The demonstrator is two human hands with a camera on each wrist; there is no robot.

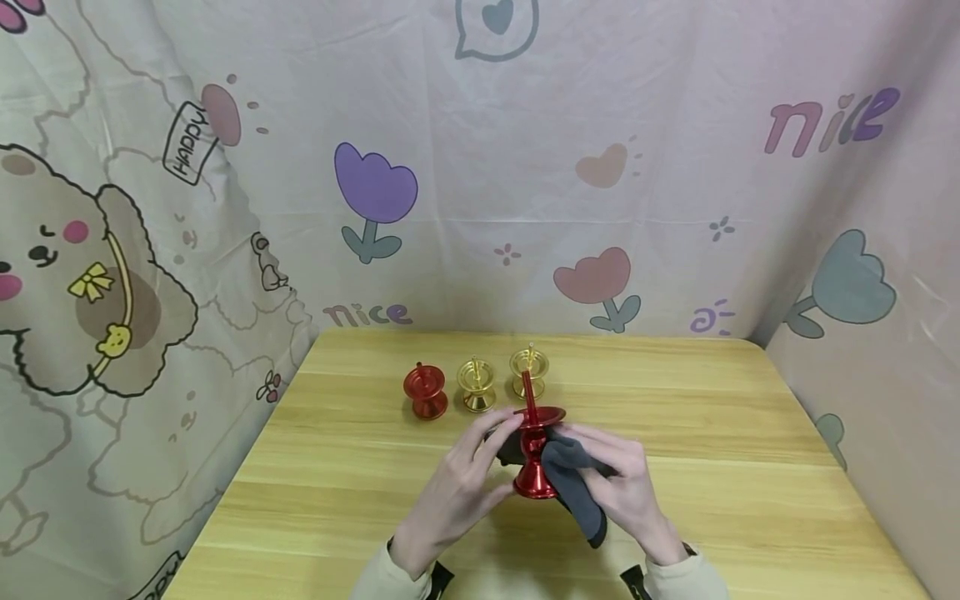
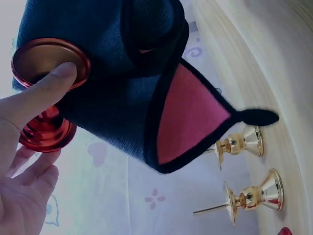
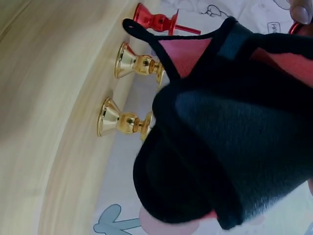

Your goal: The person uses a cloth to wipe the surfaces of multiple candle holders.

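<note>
Left hand [image 1: 465, 473] curled, thumb under base, fingers near dish, gripping a glossy red spiked candle holder [image 1: 534, 482] raised above the pale wood-grain table [image 1: 322, 500]. Right hand [image 1: 628, 485] pinches a dark grey, black-edged cloth [image 1: 576, 487] against its side. Beyond, standing: smaller-looking red holder [image 1: 427, 393], two shiny gold holders [image 1: 477, 388].

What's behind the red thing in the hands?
Behind the red stand, the head view shows dark cloth and, farther back, a gold stand. What the red stand covers can't be seen.
</note>
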